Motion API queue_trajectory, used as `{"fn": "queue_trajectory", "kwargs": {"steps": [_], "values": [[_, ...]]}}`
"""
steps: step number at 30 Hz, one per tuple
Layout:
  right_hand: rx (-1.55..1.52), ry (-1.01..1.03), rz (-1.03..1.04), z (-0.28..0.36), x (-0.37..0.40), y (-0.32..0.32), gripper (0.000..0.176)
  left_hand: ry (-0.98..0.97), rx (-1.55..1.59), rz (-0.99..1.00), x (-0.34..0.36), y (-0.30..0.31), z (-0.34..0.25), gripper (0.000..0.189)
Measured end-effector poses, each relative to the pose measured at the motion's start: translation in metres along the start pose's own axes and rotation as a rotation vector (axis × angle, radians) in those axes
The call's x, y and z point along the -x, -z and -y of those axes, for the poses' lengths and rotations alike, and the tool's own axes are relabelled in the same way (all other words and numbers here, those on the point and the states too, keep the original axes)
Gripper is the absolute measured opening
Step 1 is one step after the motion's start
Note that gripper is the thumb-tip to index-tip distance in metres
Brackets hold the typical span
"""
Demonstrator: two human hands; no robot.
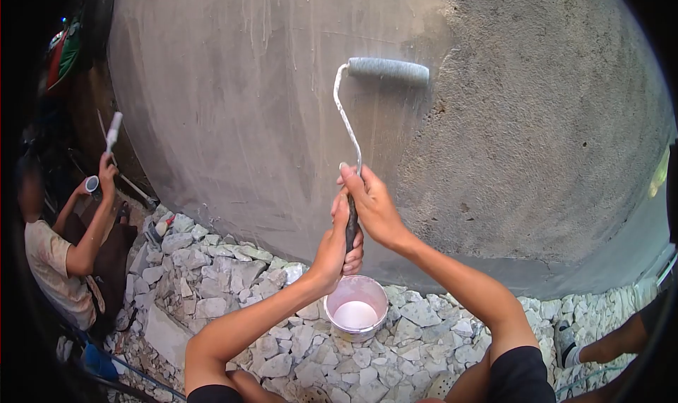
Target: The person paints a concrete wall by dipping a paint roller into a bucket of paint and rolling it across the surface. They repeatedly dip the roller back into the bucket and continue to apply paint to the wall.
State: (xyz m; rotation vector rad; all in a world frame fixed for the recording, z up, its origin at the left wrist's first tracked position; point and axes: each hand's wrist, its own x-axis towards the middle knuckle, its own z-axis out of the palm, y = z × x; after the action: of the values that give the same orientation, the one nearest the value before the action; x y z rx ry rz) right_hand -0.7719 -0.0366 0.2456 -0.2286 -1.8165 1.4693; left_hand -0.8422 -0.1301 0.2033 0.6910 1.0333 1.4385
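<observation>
Both my hands grip a paint roller [388,71] with a white-spattered bent wire frame and a black handle. My left hand [337,244] wraps round the handle low down. Higher up, my right hand [373,204] closes round the top of the handle, where the wire enters it. The roller's sleeve lies against the grey plastered wall [339,134], near where a smooth wet-looking area meets a rough, dry-looking one. Beneath my hands stands a bucket [357,290] with pale pinkish-white liquid in it.
Broken stones [212,283] cover the ground along the wall's foot. On the left a seated person [63,262] raises a white brush-like tool [114,131] and holds a small cup [92,184]. Someone's leg and shoe [566,345] show at the right edge.
</observation>
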Motion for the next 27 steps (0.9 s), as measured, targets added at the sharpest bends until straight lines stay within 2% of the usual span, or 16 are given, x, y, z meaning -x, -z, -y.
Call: {"fn": "queue_trajectory", "kwargs": {"steps": [1, 5, 9, 11, 13, 14, 16, 18, 20, 22, 25, 27], "values": [[0.037, -0.036, 0.027, 0.006, -0.005, 0.003, 0.044, -0.017, -0.006, 0.009, -0.002, -0.003, -0.003, 0.064], [0.079, -0.059, 0.006, 0.006, -0.011, 0.008, 0.046, -0.039, 0.002, 0.002, -0.011, -0.006, 0.002, 0.064], [0.131, -0.087, -0.015, -0.040, 0.014, 0.005, 0.042, 0.001, 0.028, -0.044, -0.016, 0.012, 0.049, 0.065], [0.130, -0.163, 0.007, -0.064, 0.037, 0.004, 0.042, 0.019, 0.020, -0.063, -0.009, 0.020, 0.078, 0.066], [0.203, -0.141, 0.001, -0.096, 0.057, 0.004, 0.042, 0.088, 0.036, -0.098, 0.001, 0.024, 0.100, 0.066], [0.273, -0.117, -0.006, -0.096, 0.061, 0.002, 0.042, 0.088, 0.034, -0.096, 0.003, 0.027, 0.104, 0.066], [0.212, -0.135, -0.010, -0.097, 0.061, 0.000, 0.042, 0.126, 0.053, -0.071, 0.007, 0.034, 0.108, 0.065], [0.150, -0.147, -0.007, -0.083, 0.053, -0.002, 0.043, 0.126, 0.040, -0.079, 0.008, 0.029, 0.091, 0.066], [0.328, -0.079, 0.021, -0.061, 0.032, 0.005, 0.038, 0.076, 0.010, -0.078, 0.003, 0.020, 0.066, 0.066], [0.347, 0.030, -0.091, -0.023, 0.010, 0.002, 0.036, 0.030, 0.016, -0.058, -0.003, 0.003, 0.032, 0.067], [0.390, 0.066, -0.153, 0.027, -0.023, 0.000, 0.037, -0.041, 0.040, -0.019, -0.010, -0.020, -0.018, 0.066], [0.442, 0.212, -0.376, 0.040, -0.036, -0.001, 0.035, -0.090, 0.046, 0.012, -0.008, -0.028, -0.029, 0.066]]}}
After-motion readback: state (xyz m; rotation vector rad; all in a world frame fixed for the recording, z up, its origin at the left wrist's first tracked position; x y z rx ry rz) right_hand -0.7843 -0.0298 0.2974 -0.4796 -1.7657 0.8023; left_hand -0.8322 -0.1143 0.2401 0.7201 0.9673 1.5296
